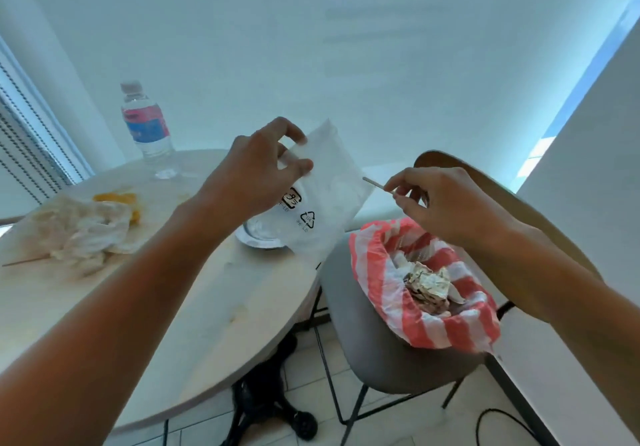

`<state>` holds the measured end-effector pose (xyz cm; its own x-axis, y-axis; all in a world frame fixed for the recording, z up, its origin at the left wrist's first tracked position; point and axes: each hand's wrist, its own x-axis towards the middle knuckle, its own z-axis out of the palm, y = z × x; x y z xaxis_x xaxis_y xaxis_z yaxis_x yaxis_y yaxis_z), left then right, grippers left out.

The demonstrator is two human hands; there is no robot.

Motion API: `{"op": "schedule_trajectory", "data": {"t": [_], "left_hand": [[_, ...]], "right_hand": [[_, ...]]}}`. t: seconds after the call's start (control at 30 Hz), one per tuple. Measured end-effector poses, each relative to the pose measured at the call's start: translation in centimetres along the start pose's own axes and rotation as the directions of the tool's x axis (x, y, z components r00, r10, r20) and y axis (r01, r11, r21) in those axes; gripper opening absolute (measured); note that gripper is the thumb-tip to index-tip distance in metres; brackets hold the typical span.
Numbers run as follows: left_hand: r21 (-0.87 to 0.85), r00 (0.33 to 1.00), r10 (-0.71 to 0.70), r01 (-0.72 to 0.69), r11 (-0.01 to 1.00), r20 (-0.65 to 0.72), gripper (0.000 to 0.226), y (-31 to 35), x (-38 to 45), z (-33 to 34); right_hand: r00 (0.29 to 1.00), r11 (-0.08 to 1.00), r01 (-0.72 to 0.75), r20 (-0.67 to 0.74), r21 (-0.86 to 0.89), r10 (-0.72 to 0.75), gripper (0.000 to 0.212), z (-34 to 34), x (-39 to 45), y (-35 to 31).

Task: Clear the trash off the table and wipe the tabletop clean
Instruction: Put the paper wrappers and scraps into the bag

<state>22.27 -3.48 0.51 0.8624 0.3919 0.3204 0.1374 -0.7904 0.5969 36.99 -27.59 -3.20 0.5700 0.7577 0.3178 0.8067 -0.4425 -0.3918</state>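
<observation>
While the left hand (258,172) fingers pinch the clear printed plastic bag (325,196), the right hand (440,199) fingers, gripping a thin wooden stick (373,183), should release it squarely over the red-and-white striped bin liner (446,328).

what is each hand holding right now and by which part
The left hand pinches a clear plastic bag by its upper edge. The right hand pinches a thin wooden stick by one end, above the striped trash bag.

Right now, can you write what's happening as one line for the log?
left hand: holds clear plastic bag | right hand: pinches thin stick | striped trash bag: open on chair | table: trash remains
</observation>
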Motion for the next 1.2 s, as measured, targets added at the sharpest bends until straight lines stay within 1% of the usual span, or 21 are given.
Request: {"op": "schedule_trajectory", "data": {"t": [0.1,0.17,0.23,0.3,0.37,0.47,0.57,0.63,0.73,0.8,0.83,0.9,0.97,1.0,1.1,1.2], "left_hand": [[-0.08,1.0,-0.003,0.005,0.997,0.021,0.036,3.2,0.4,4.6],[-0.1,0.999,0.004,0.001,0.995,0.043,0.035,4.9,0.7,7.5],[-0.095,0.997,-0.006,0.014,0.995,0.081,0.028,5.8,1.2,10.8],[-0.081,0.991,-0.05,0.06,0.995,0.12,0.024,6.3,1.5,14.2],[-0.077,0.98,-0.1,0.114,0.99,0.171,0.029,6.4,1.6,17.8],[-0.077,0.945,-0.193,0.221,0.972,0.265,0.04,5.8,1.2,22.6],[-0.138,0.89,-0.282,0.349,0.927,0.359,0.05,4.7,0.8,26.6],[-0.173,0.848,-0.331,0.43,0.886,0.414,0.056,3.9,0.7,28.8],[-0.143,0.809,-0.37,0.477,0.867,0.457,0.066,2.7,0.9,31.8],[-0.093,0.792,-0.375,0.472,0.877,0.481,0.065,1.8,1.1,33.6],[-0.048,0.79,-0.366,0.444,0.895,0.492,0.063,1.2,1.1,34.6],[0.073,0.8,-0.334,0.345,0.936,0.498,0.06,0.6,0.8,35.8],[0.178,0.813,-0.33,0.278,0.944,0.479,0.056,0.1,0.6,36.6],[0.203,0.823,-0.329,0.263,0.943,0.464,0.054,-0.4,0.5,36.9],[0.196,0.87,-0.276,0.211,0.958,0.41,0.048,-0.6,0.5,37.0],[0.163,0.888,-0.259,0.212,0.964,0.379,0.044,-1.2,0.6,36.5]], "right_hand": [[1.0,1.0,-0.026,0.0,0.001,0.026,0.021,-1.7,-1.9,3.7],[0.999,0.999,-0.04,0.001,0.008,0.04,0.021,-2.5,-3.2,6.0],[0.998,0.998,-0.059,0.01,0.014,0.059,0.021,-3.2,-4.3,8.1],[0.996,0.996,-0.081,0.026,0.03,0.08,0.019,-3.4,-5.3,10.2],[0.994,0.994,-0.096,0.058,0.047,0.094,0.018,-3.0,-6.2,12.3],[0.99,0.992,-0.104,0.105,0.069,0.097,0.019,-1.7,-7.0,15.2],[0.982,0.989,-0.128,0.147,0.069,0.116,0.022,0.1,-7.4,17.3],[0.977,0.984,-0.166,0.148,0.064,0.155,0.022,1.4,-7.5,18.3],[0.957,0.966,-0.251,0.166,0.064,0.238,0.022,3.7,-7.2,19.4],[0.937,0.951,-0.305,0.197,0.051,0.289,0.021,5.5,-6.7,20.1],[0.927,0.945,-0.325,0.211,0.037,0.311,0.022,6.6,-6.3,20.5],[0.907,0.933,-0.36,0.237,0.01,0.347,0.023,8.1,-5.7,21.0],[0.883,0.919,-0.394,0.273,-0.012,0.382,0.023,9.5,-5.0,21.6],[0.872,0.914,-0.405,0.292,-0.025,0.394,0.023,10.3,-4.5,21.9],[0.851,0.903,-0.424,0.312,-0.068,0.423,0.022,11.5,-3.8,22.5],[0.842,0.901,-0.422,0.326,-0.098,0.43,0.023,12.0,-3.3,22.7]]}}
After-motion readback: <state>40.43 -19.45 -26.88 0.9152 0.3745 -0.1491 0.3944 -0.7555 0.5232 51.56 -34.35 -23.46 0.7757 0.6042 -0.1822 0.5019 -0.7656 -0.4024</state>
